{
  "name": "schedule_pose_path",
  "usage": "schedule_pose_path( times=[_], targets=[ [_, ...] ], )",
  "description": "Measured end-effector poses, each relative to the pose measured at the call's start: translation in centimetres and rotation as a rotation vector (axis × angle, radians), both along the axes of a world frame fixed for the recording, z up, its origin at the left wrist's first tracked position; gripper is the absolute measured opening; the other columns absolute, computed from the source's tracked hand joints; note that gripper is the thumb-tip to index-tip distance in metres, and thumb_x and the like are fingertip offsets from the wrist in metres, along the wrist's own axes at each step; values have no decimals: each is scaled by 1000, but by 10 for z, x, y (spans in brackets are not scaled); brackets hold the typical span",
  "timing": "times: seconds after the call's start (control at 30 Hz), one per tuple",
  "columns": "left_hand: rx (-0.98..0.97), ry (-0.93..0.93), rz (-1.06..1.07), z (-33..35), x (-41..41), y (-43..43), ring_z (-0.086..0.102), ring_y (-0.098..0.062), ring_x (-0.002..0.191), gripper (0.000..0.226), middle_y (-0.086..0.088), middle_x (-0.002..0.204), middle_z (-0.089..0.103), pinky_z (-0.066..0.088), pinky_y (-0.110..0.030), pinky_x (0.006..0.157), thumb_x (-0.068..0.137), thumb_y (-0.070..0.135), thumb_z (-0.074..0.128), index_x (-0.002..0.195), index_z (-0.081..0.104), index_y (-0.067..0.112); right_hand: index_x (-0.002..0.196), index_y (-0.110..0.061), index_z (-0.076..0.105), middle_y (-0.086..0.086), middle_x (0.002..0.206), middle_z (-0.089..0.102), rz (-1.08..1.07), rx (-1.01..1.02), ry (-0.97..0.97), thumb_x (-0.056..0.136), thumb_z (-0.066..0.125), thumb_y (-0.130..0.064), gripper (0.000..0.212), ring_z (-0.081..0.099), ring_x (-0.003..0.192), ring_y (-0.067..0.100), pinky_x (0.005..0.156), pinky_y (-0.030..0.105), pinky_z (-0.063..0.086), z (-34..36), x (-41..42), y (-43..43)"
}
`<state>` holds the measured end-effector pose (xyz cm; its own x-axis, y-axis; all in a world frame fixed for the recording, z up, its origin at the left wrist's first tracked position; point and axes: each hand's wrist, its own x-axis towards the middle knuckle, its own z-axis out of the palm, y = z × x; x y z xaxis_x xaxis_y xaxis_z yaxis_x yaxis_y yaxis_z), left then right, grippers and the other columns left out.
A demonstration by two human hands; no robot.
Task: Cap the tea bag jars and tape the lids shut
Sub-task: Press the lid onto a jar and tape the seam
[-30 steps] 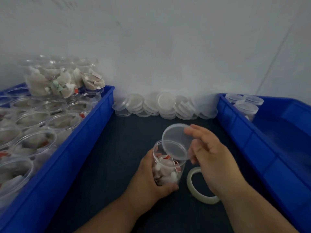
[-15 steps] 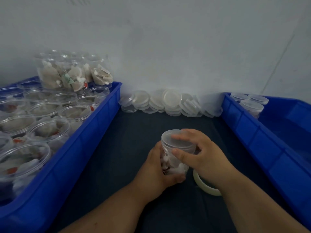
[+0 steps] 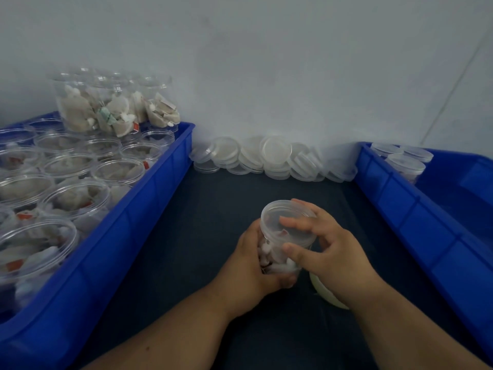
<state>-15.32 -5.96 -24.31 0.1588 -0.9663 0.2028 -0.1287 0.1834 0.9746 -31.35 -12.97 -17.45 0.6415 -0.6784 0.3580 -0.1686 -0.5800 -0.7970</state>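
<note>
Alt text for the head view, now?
A person caps a clear tea bag jar on a dark mat: the left hand grips its body, the right hand presses the lid on. A tape roll lies partly behind the right hand. The left blue bin holds uncapped jars, the right blue bin capped ones; loose lids line the wall.

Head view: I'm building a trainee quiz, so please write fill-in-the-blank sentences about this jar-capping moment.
The left hand grips the jar while the right hand clasps its ____.
The tape roll lies partly hidden under the ____ wrist.
Spare lids are piled against the ____.
Missing: lid; right; wall.
</note>
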Motion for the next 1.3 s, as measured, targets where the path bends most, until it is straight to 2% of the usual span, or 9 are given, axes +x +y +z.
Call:
schedule_pose_path(
  times=[0.2,0.47,0.67,0.77,0.87,0.97,1.07,1.17,1.3],
  targets=[
    [2,10,-2,-2,0,-1,62,-16,123,94,2,141,53,56,-41,98,67,17,92,138,40,50,105,-45,73,-26,137,50,126,54,-32,66,80,-46,40,45,132,0,104,22,43,1,-1,-17],
    [24,37,-48,1,0,2,66,-16,118,89,7,128,64,56,-33,95,72,6,87,136,42,48,106,-18,76,-2,146,51,387,370,-136,71,81,-13,35,48,135,20,102,37,48,4,-2,-31],
    [-4,-25,-2,3,-3,2,64,-18,121,90,0,138,55,58,-41,95,72,10,88,141,39,43,100,-58,68,-35,122,47,-59,32,48,58,83,-53,45,45,119,-15,92,2,40,6,2,3],
    [-34,-47,2,5,-5,2,64,-21,119,89,-4,137,55,60,-42,91,72,5,86,142,41,39,105,-59,53,-28,112,32,-266,-97,236,50,75,-69,60,38,112,-7,85,10,39,10,14,17],
    [-55,-99,28,4,-5,3,61,-14,123,88,5,136,56,58,-32,93,74,11,87,143,40,40,128,-64,28,-24,139,16,-142,-68,423,64,61,-76,73,13,140,7,102,25,27,19,14,13],
    [-33,-101,31,3,-5,5,62,-13,122,86,9,136,56,57,-34,94,76,20,87,140,37,48,135,-76,4,-34,156,-2,63,77,398,74,50,-77,76,16,141,-7,106,21,29,27,1,5],
    [-10,-160,73,2,-5,3,60,-14,122,90,6,137,53,56,-37,96,74,26,88,142,34,48,128,-67,35,-36,131,36,-78,-8,241,60,71,-70,78,37,116,-23,82,-1,39,23,2,3],
    [-28,-163,52,2,-5,1,61,-20,117,89,0,132,54,58,-40,92,75,20,87,146,36,40,116,-62,44,-31,116,31,-121,-34,281,42,73,-74,80,44,106,-10,69,7,44,25,14,0],
    [-51,-175,43,3,-3,3,60,-5,120,85,18,131,53,55,-21,90,76,19,85,134,36,57,137,-69,24,-33,148,17,113,-86,442,60,75,-68,93,19,139,-10,106,21,28,36,11,-15]
  ],
)
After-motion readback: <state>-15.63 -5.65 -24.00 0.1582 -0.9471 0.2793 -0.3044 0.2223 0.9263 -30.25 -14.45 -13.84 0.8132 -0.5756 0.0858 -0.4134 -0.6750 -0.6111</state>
